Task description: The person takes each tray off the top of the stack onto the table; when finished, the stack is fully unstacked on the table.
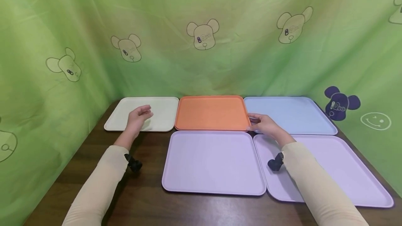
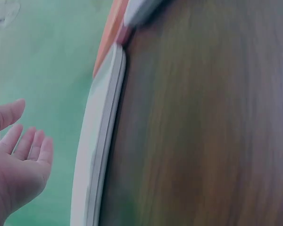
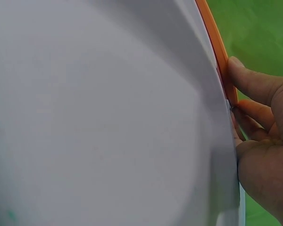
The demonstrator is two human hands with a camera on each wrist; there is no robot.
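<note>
In the head view, an orange tray (image 1: 211, 113) lies in the middle of the back row. My right hand (image 1: 263, 124) is at its front right corner; in the right wrist view the thumb (image 3: 250, 82) touches the orange rim and the curled fingers (image 3: 255, 114) meet the edge beside it, their tips partly hidden. My left hand (image 1: 138, 118) hovers over a white tray (image 1: 163, 114) at the back left, holding nothing. Its fingers (image 2: 32, 143) are loosely bent and apart from the thumb in the left wrist view.
A light blue tray (image 1: 289, 114) lies at the back right. Two lilac trays, one in the front middle (image 1: 213, 163) and one at the front right (image 1: 342, 173), sit before the back row. Dark wooden table (image 1: 150, 201) shows at the left and front. A green curtain (image 1: 163, 69) hangs close behind.
</note>
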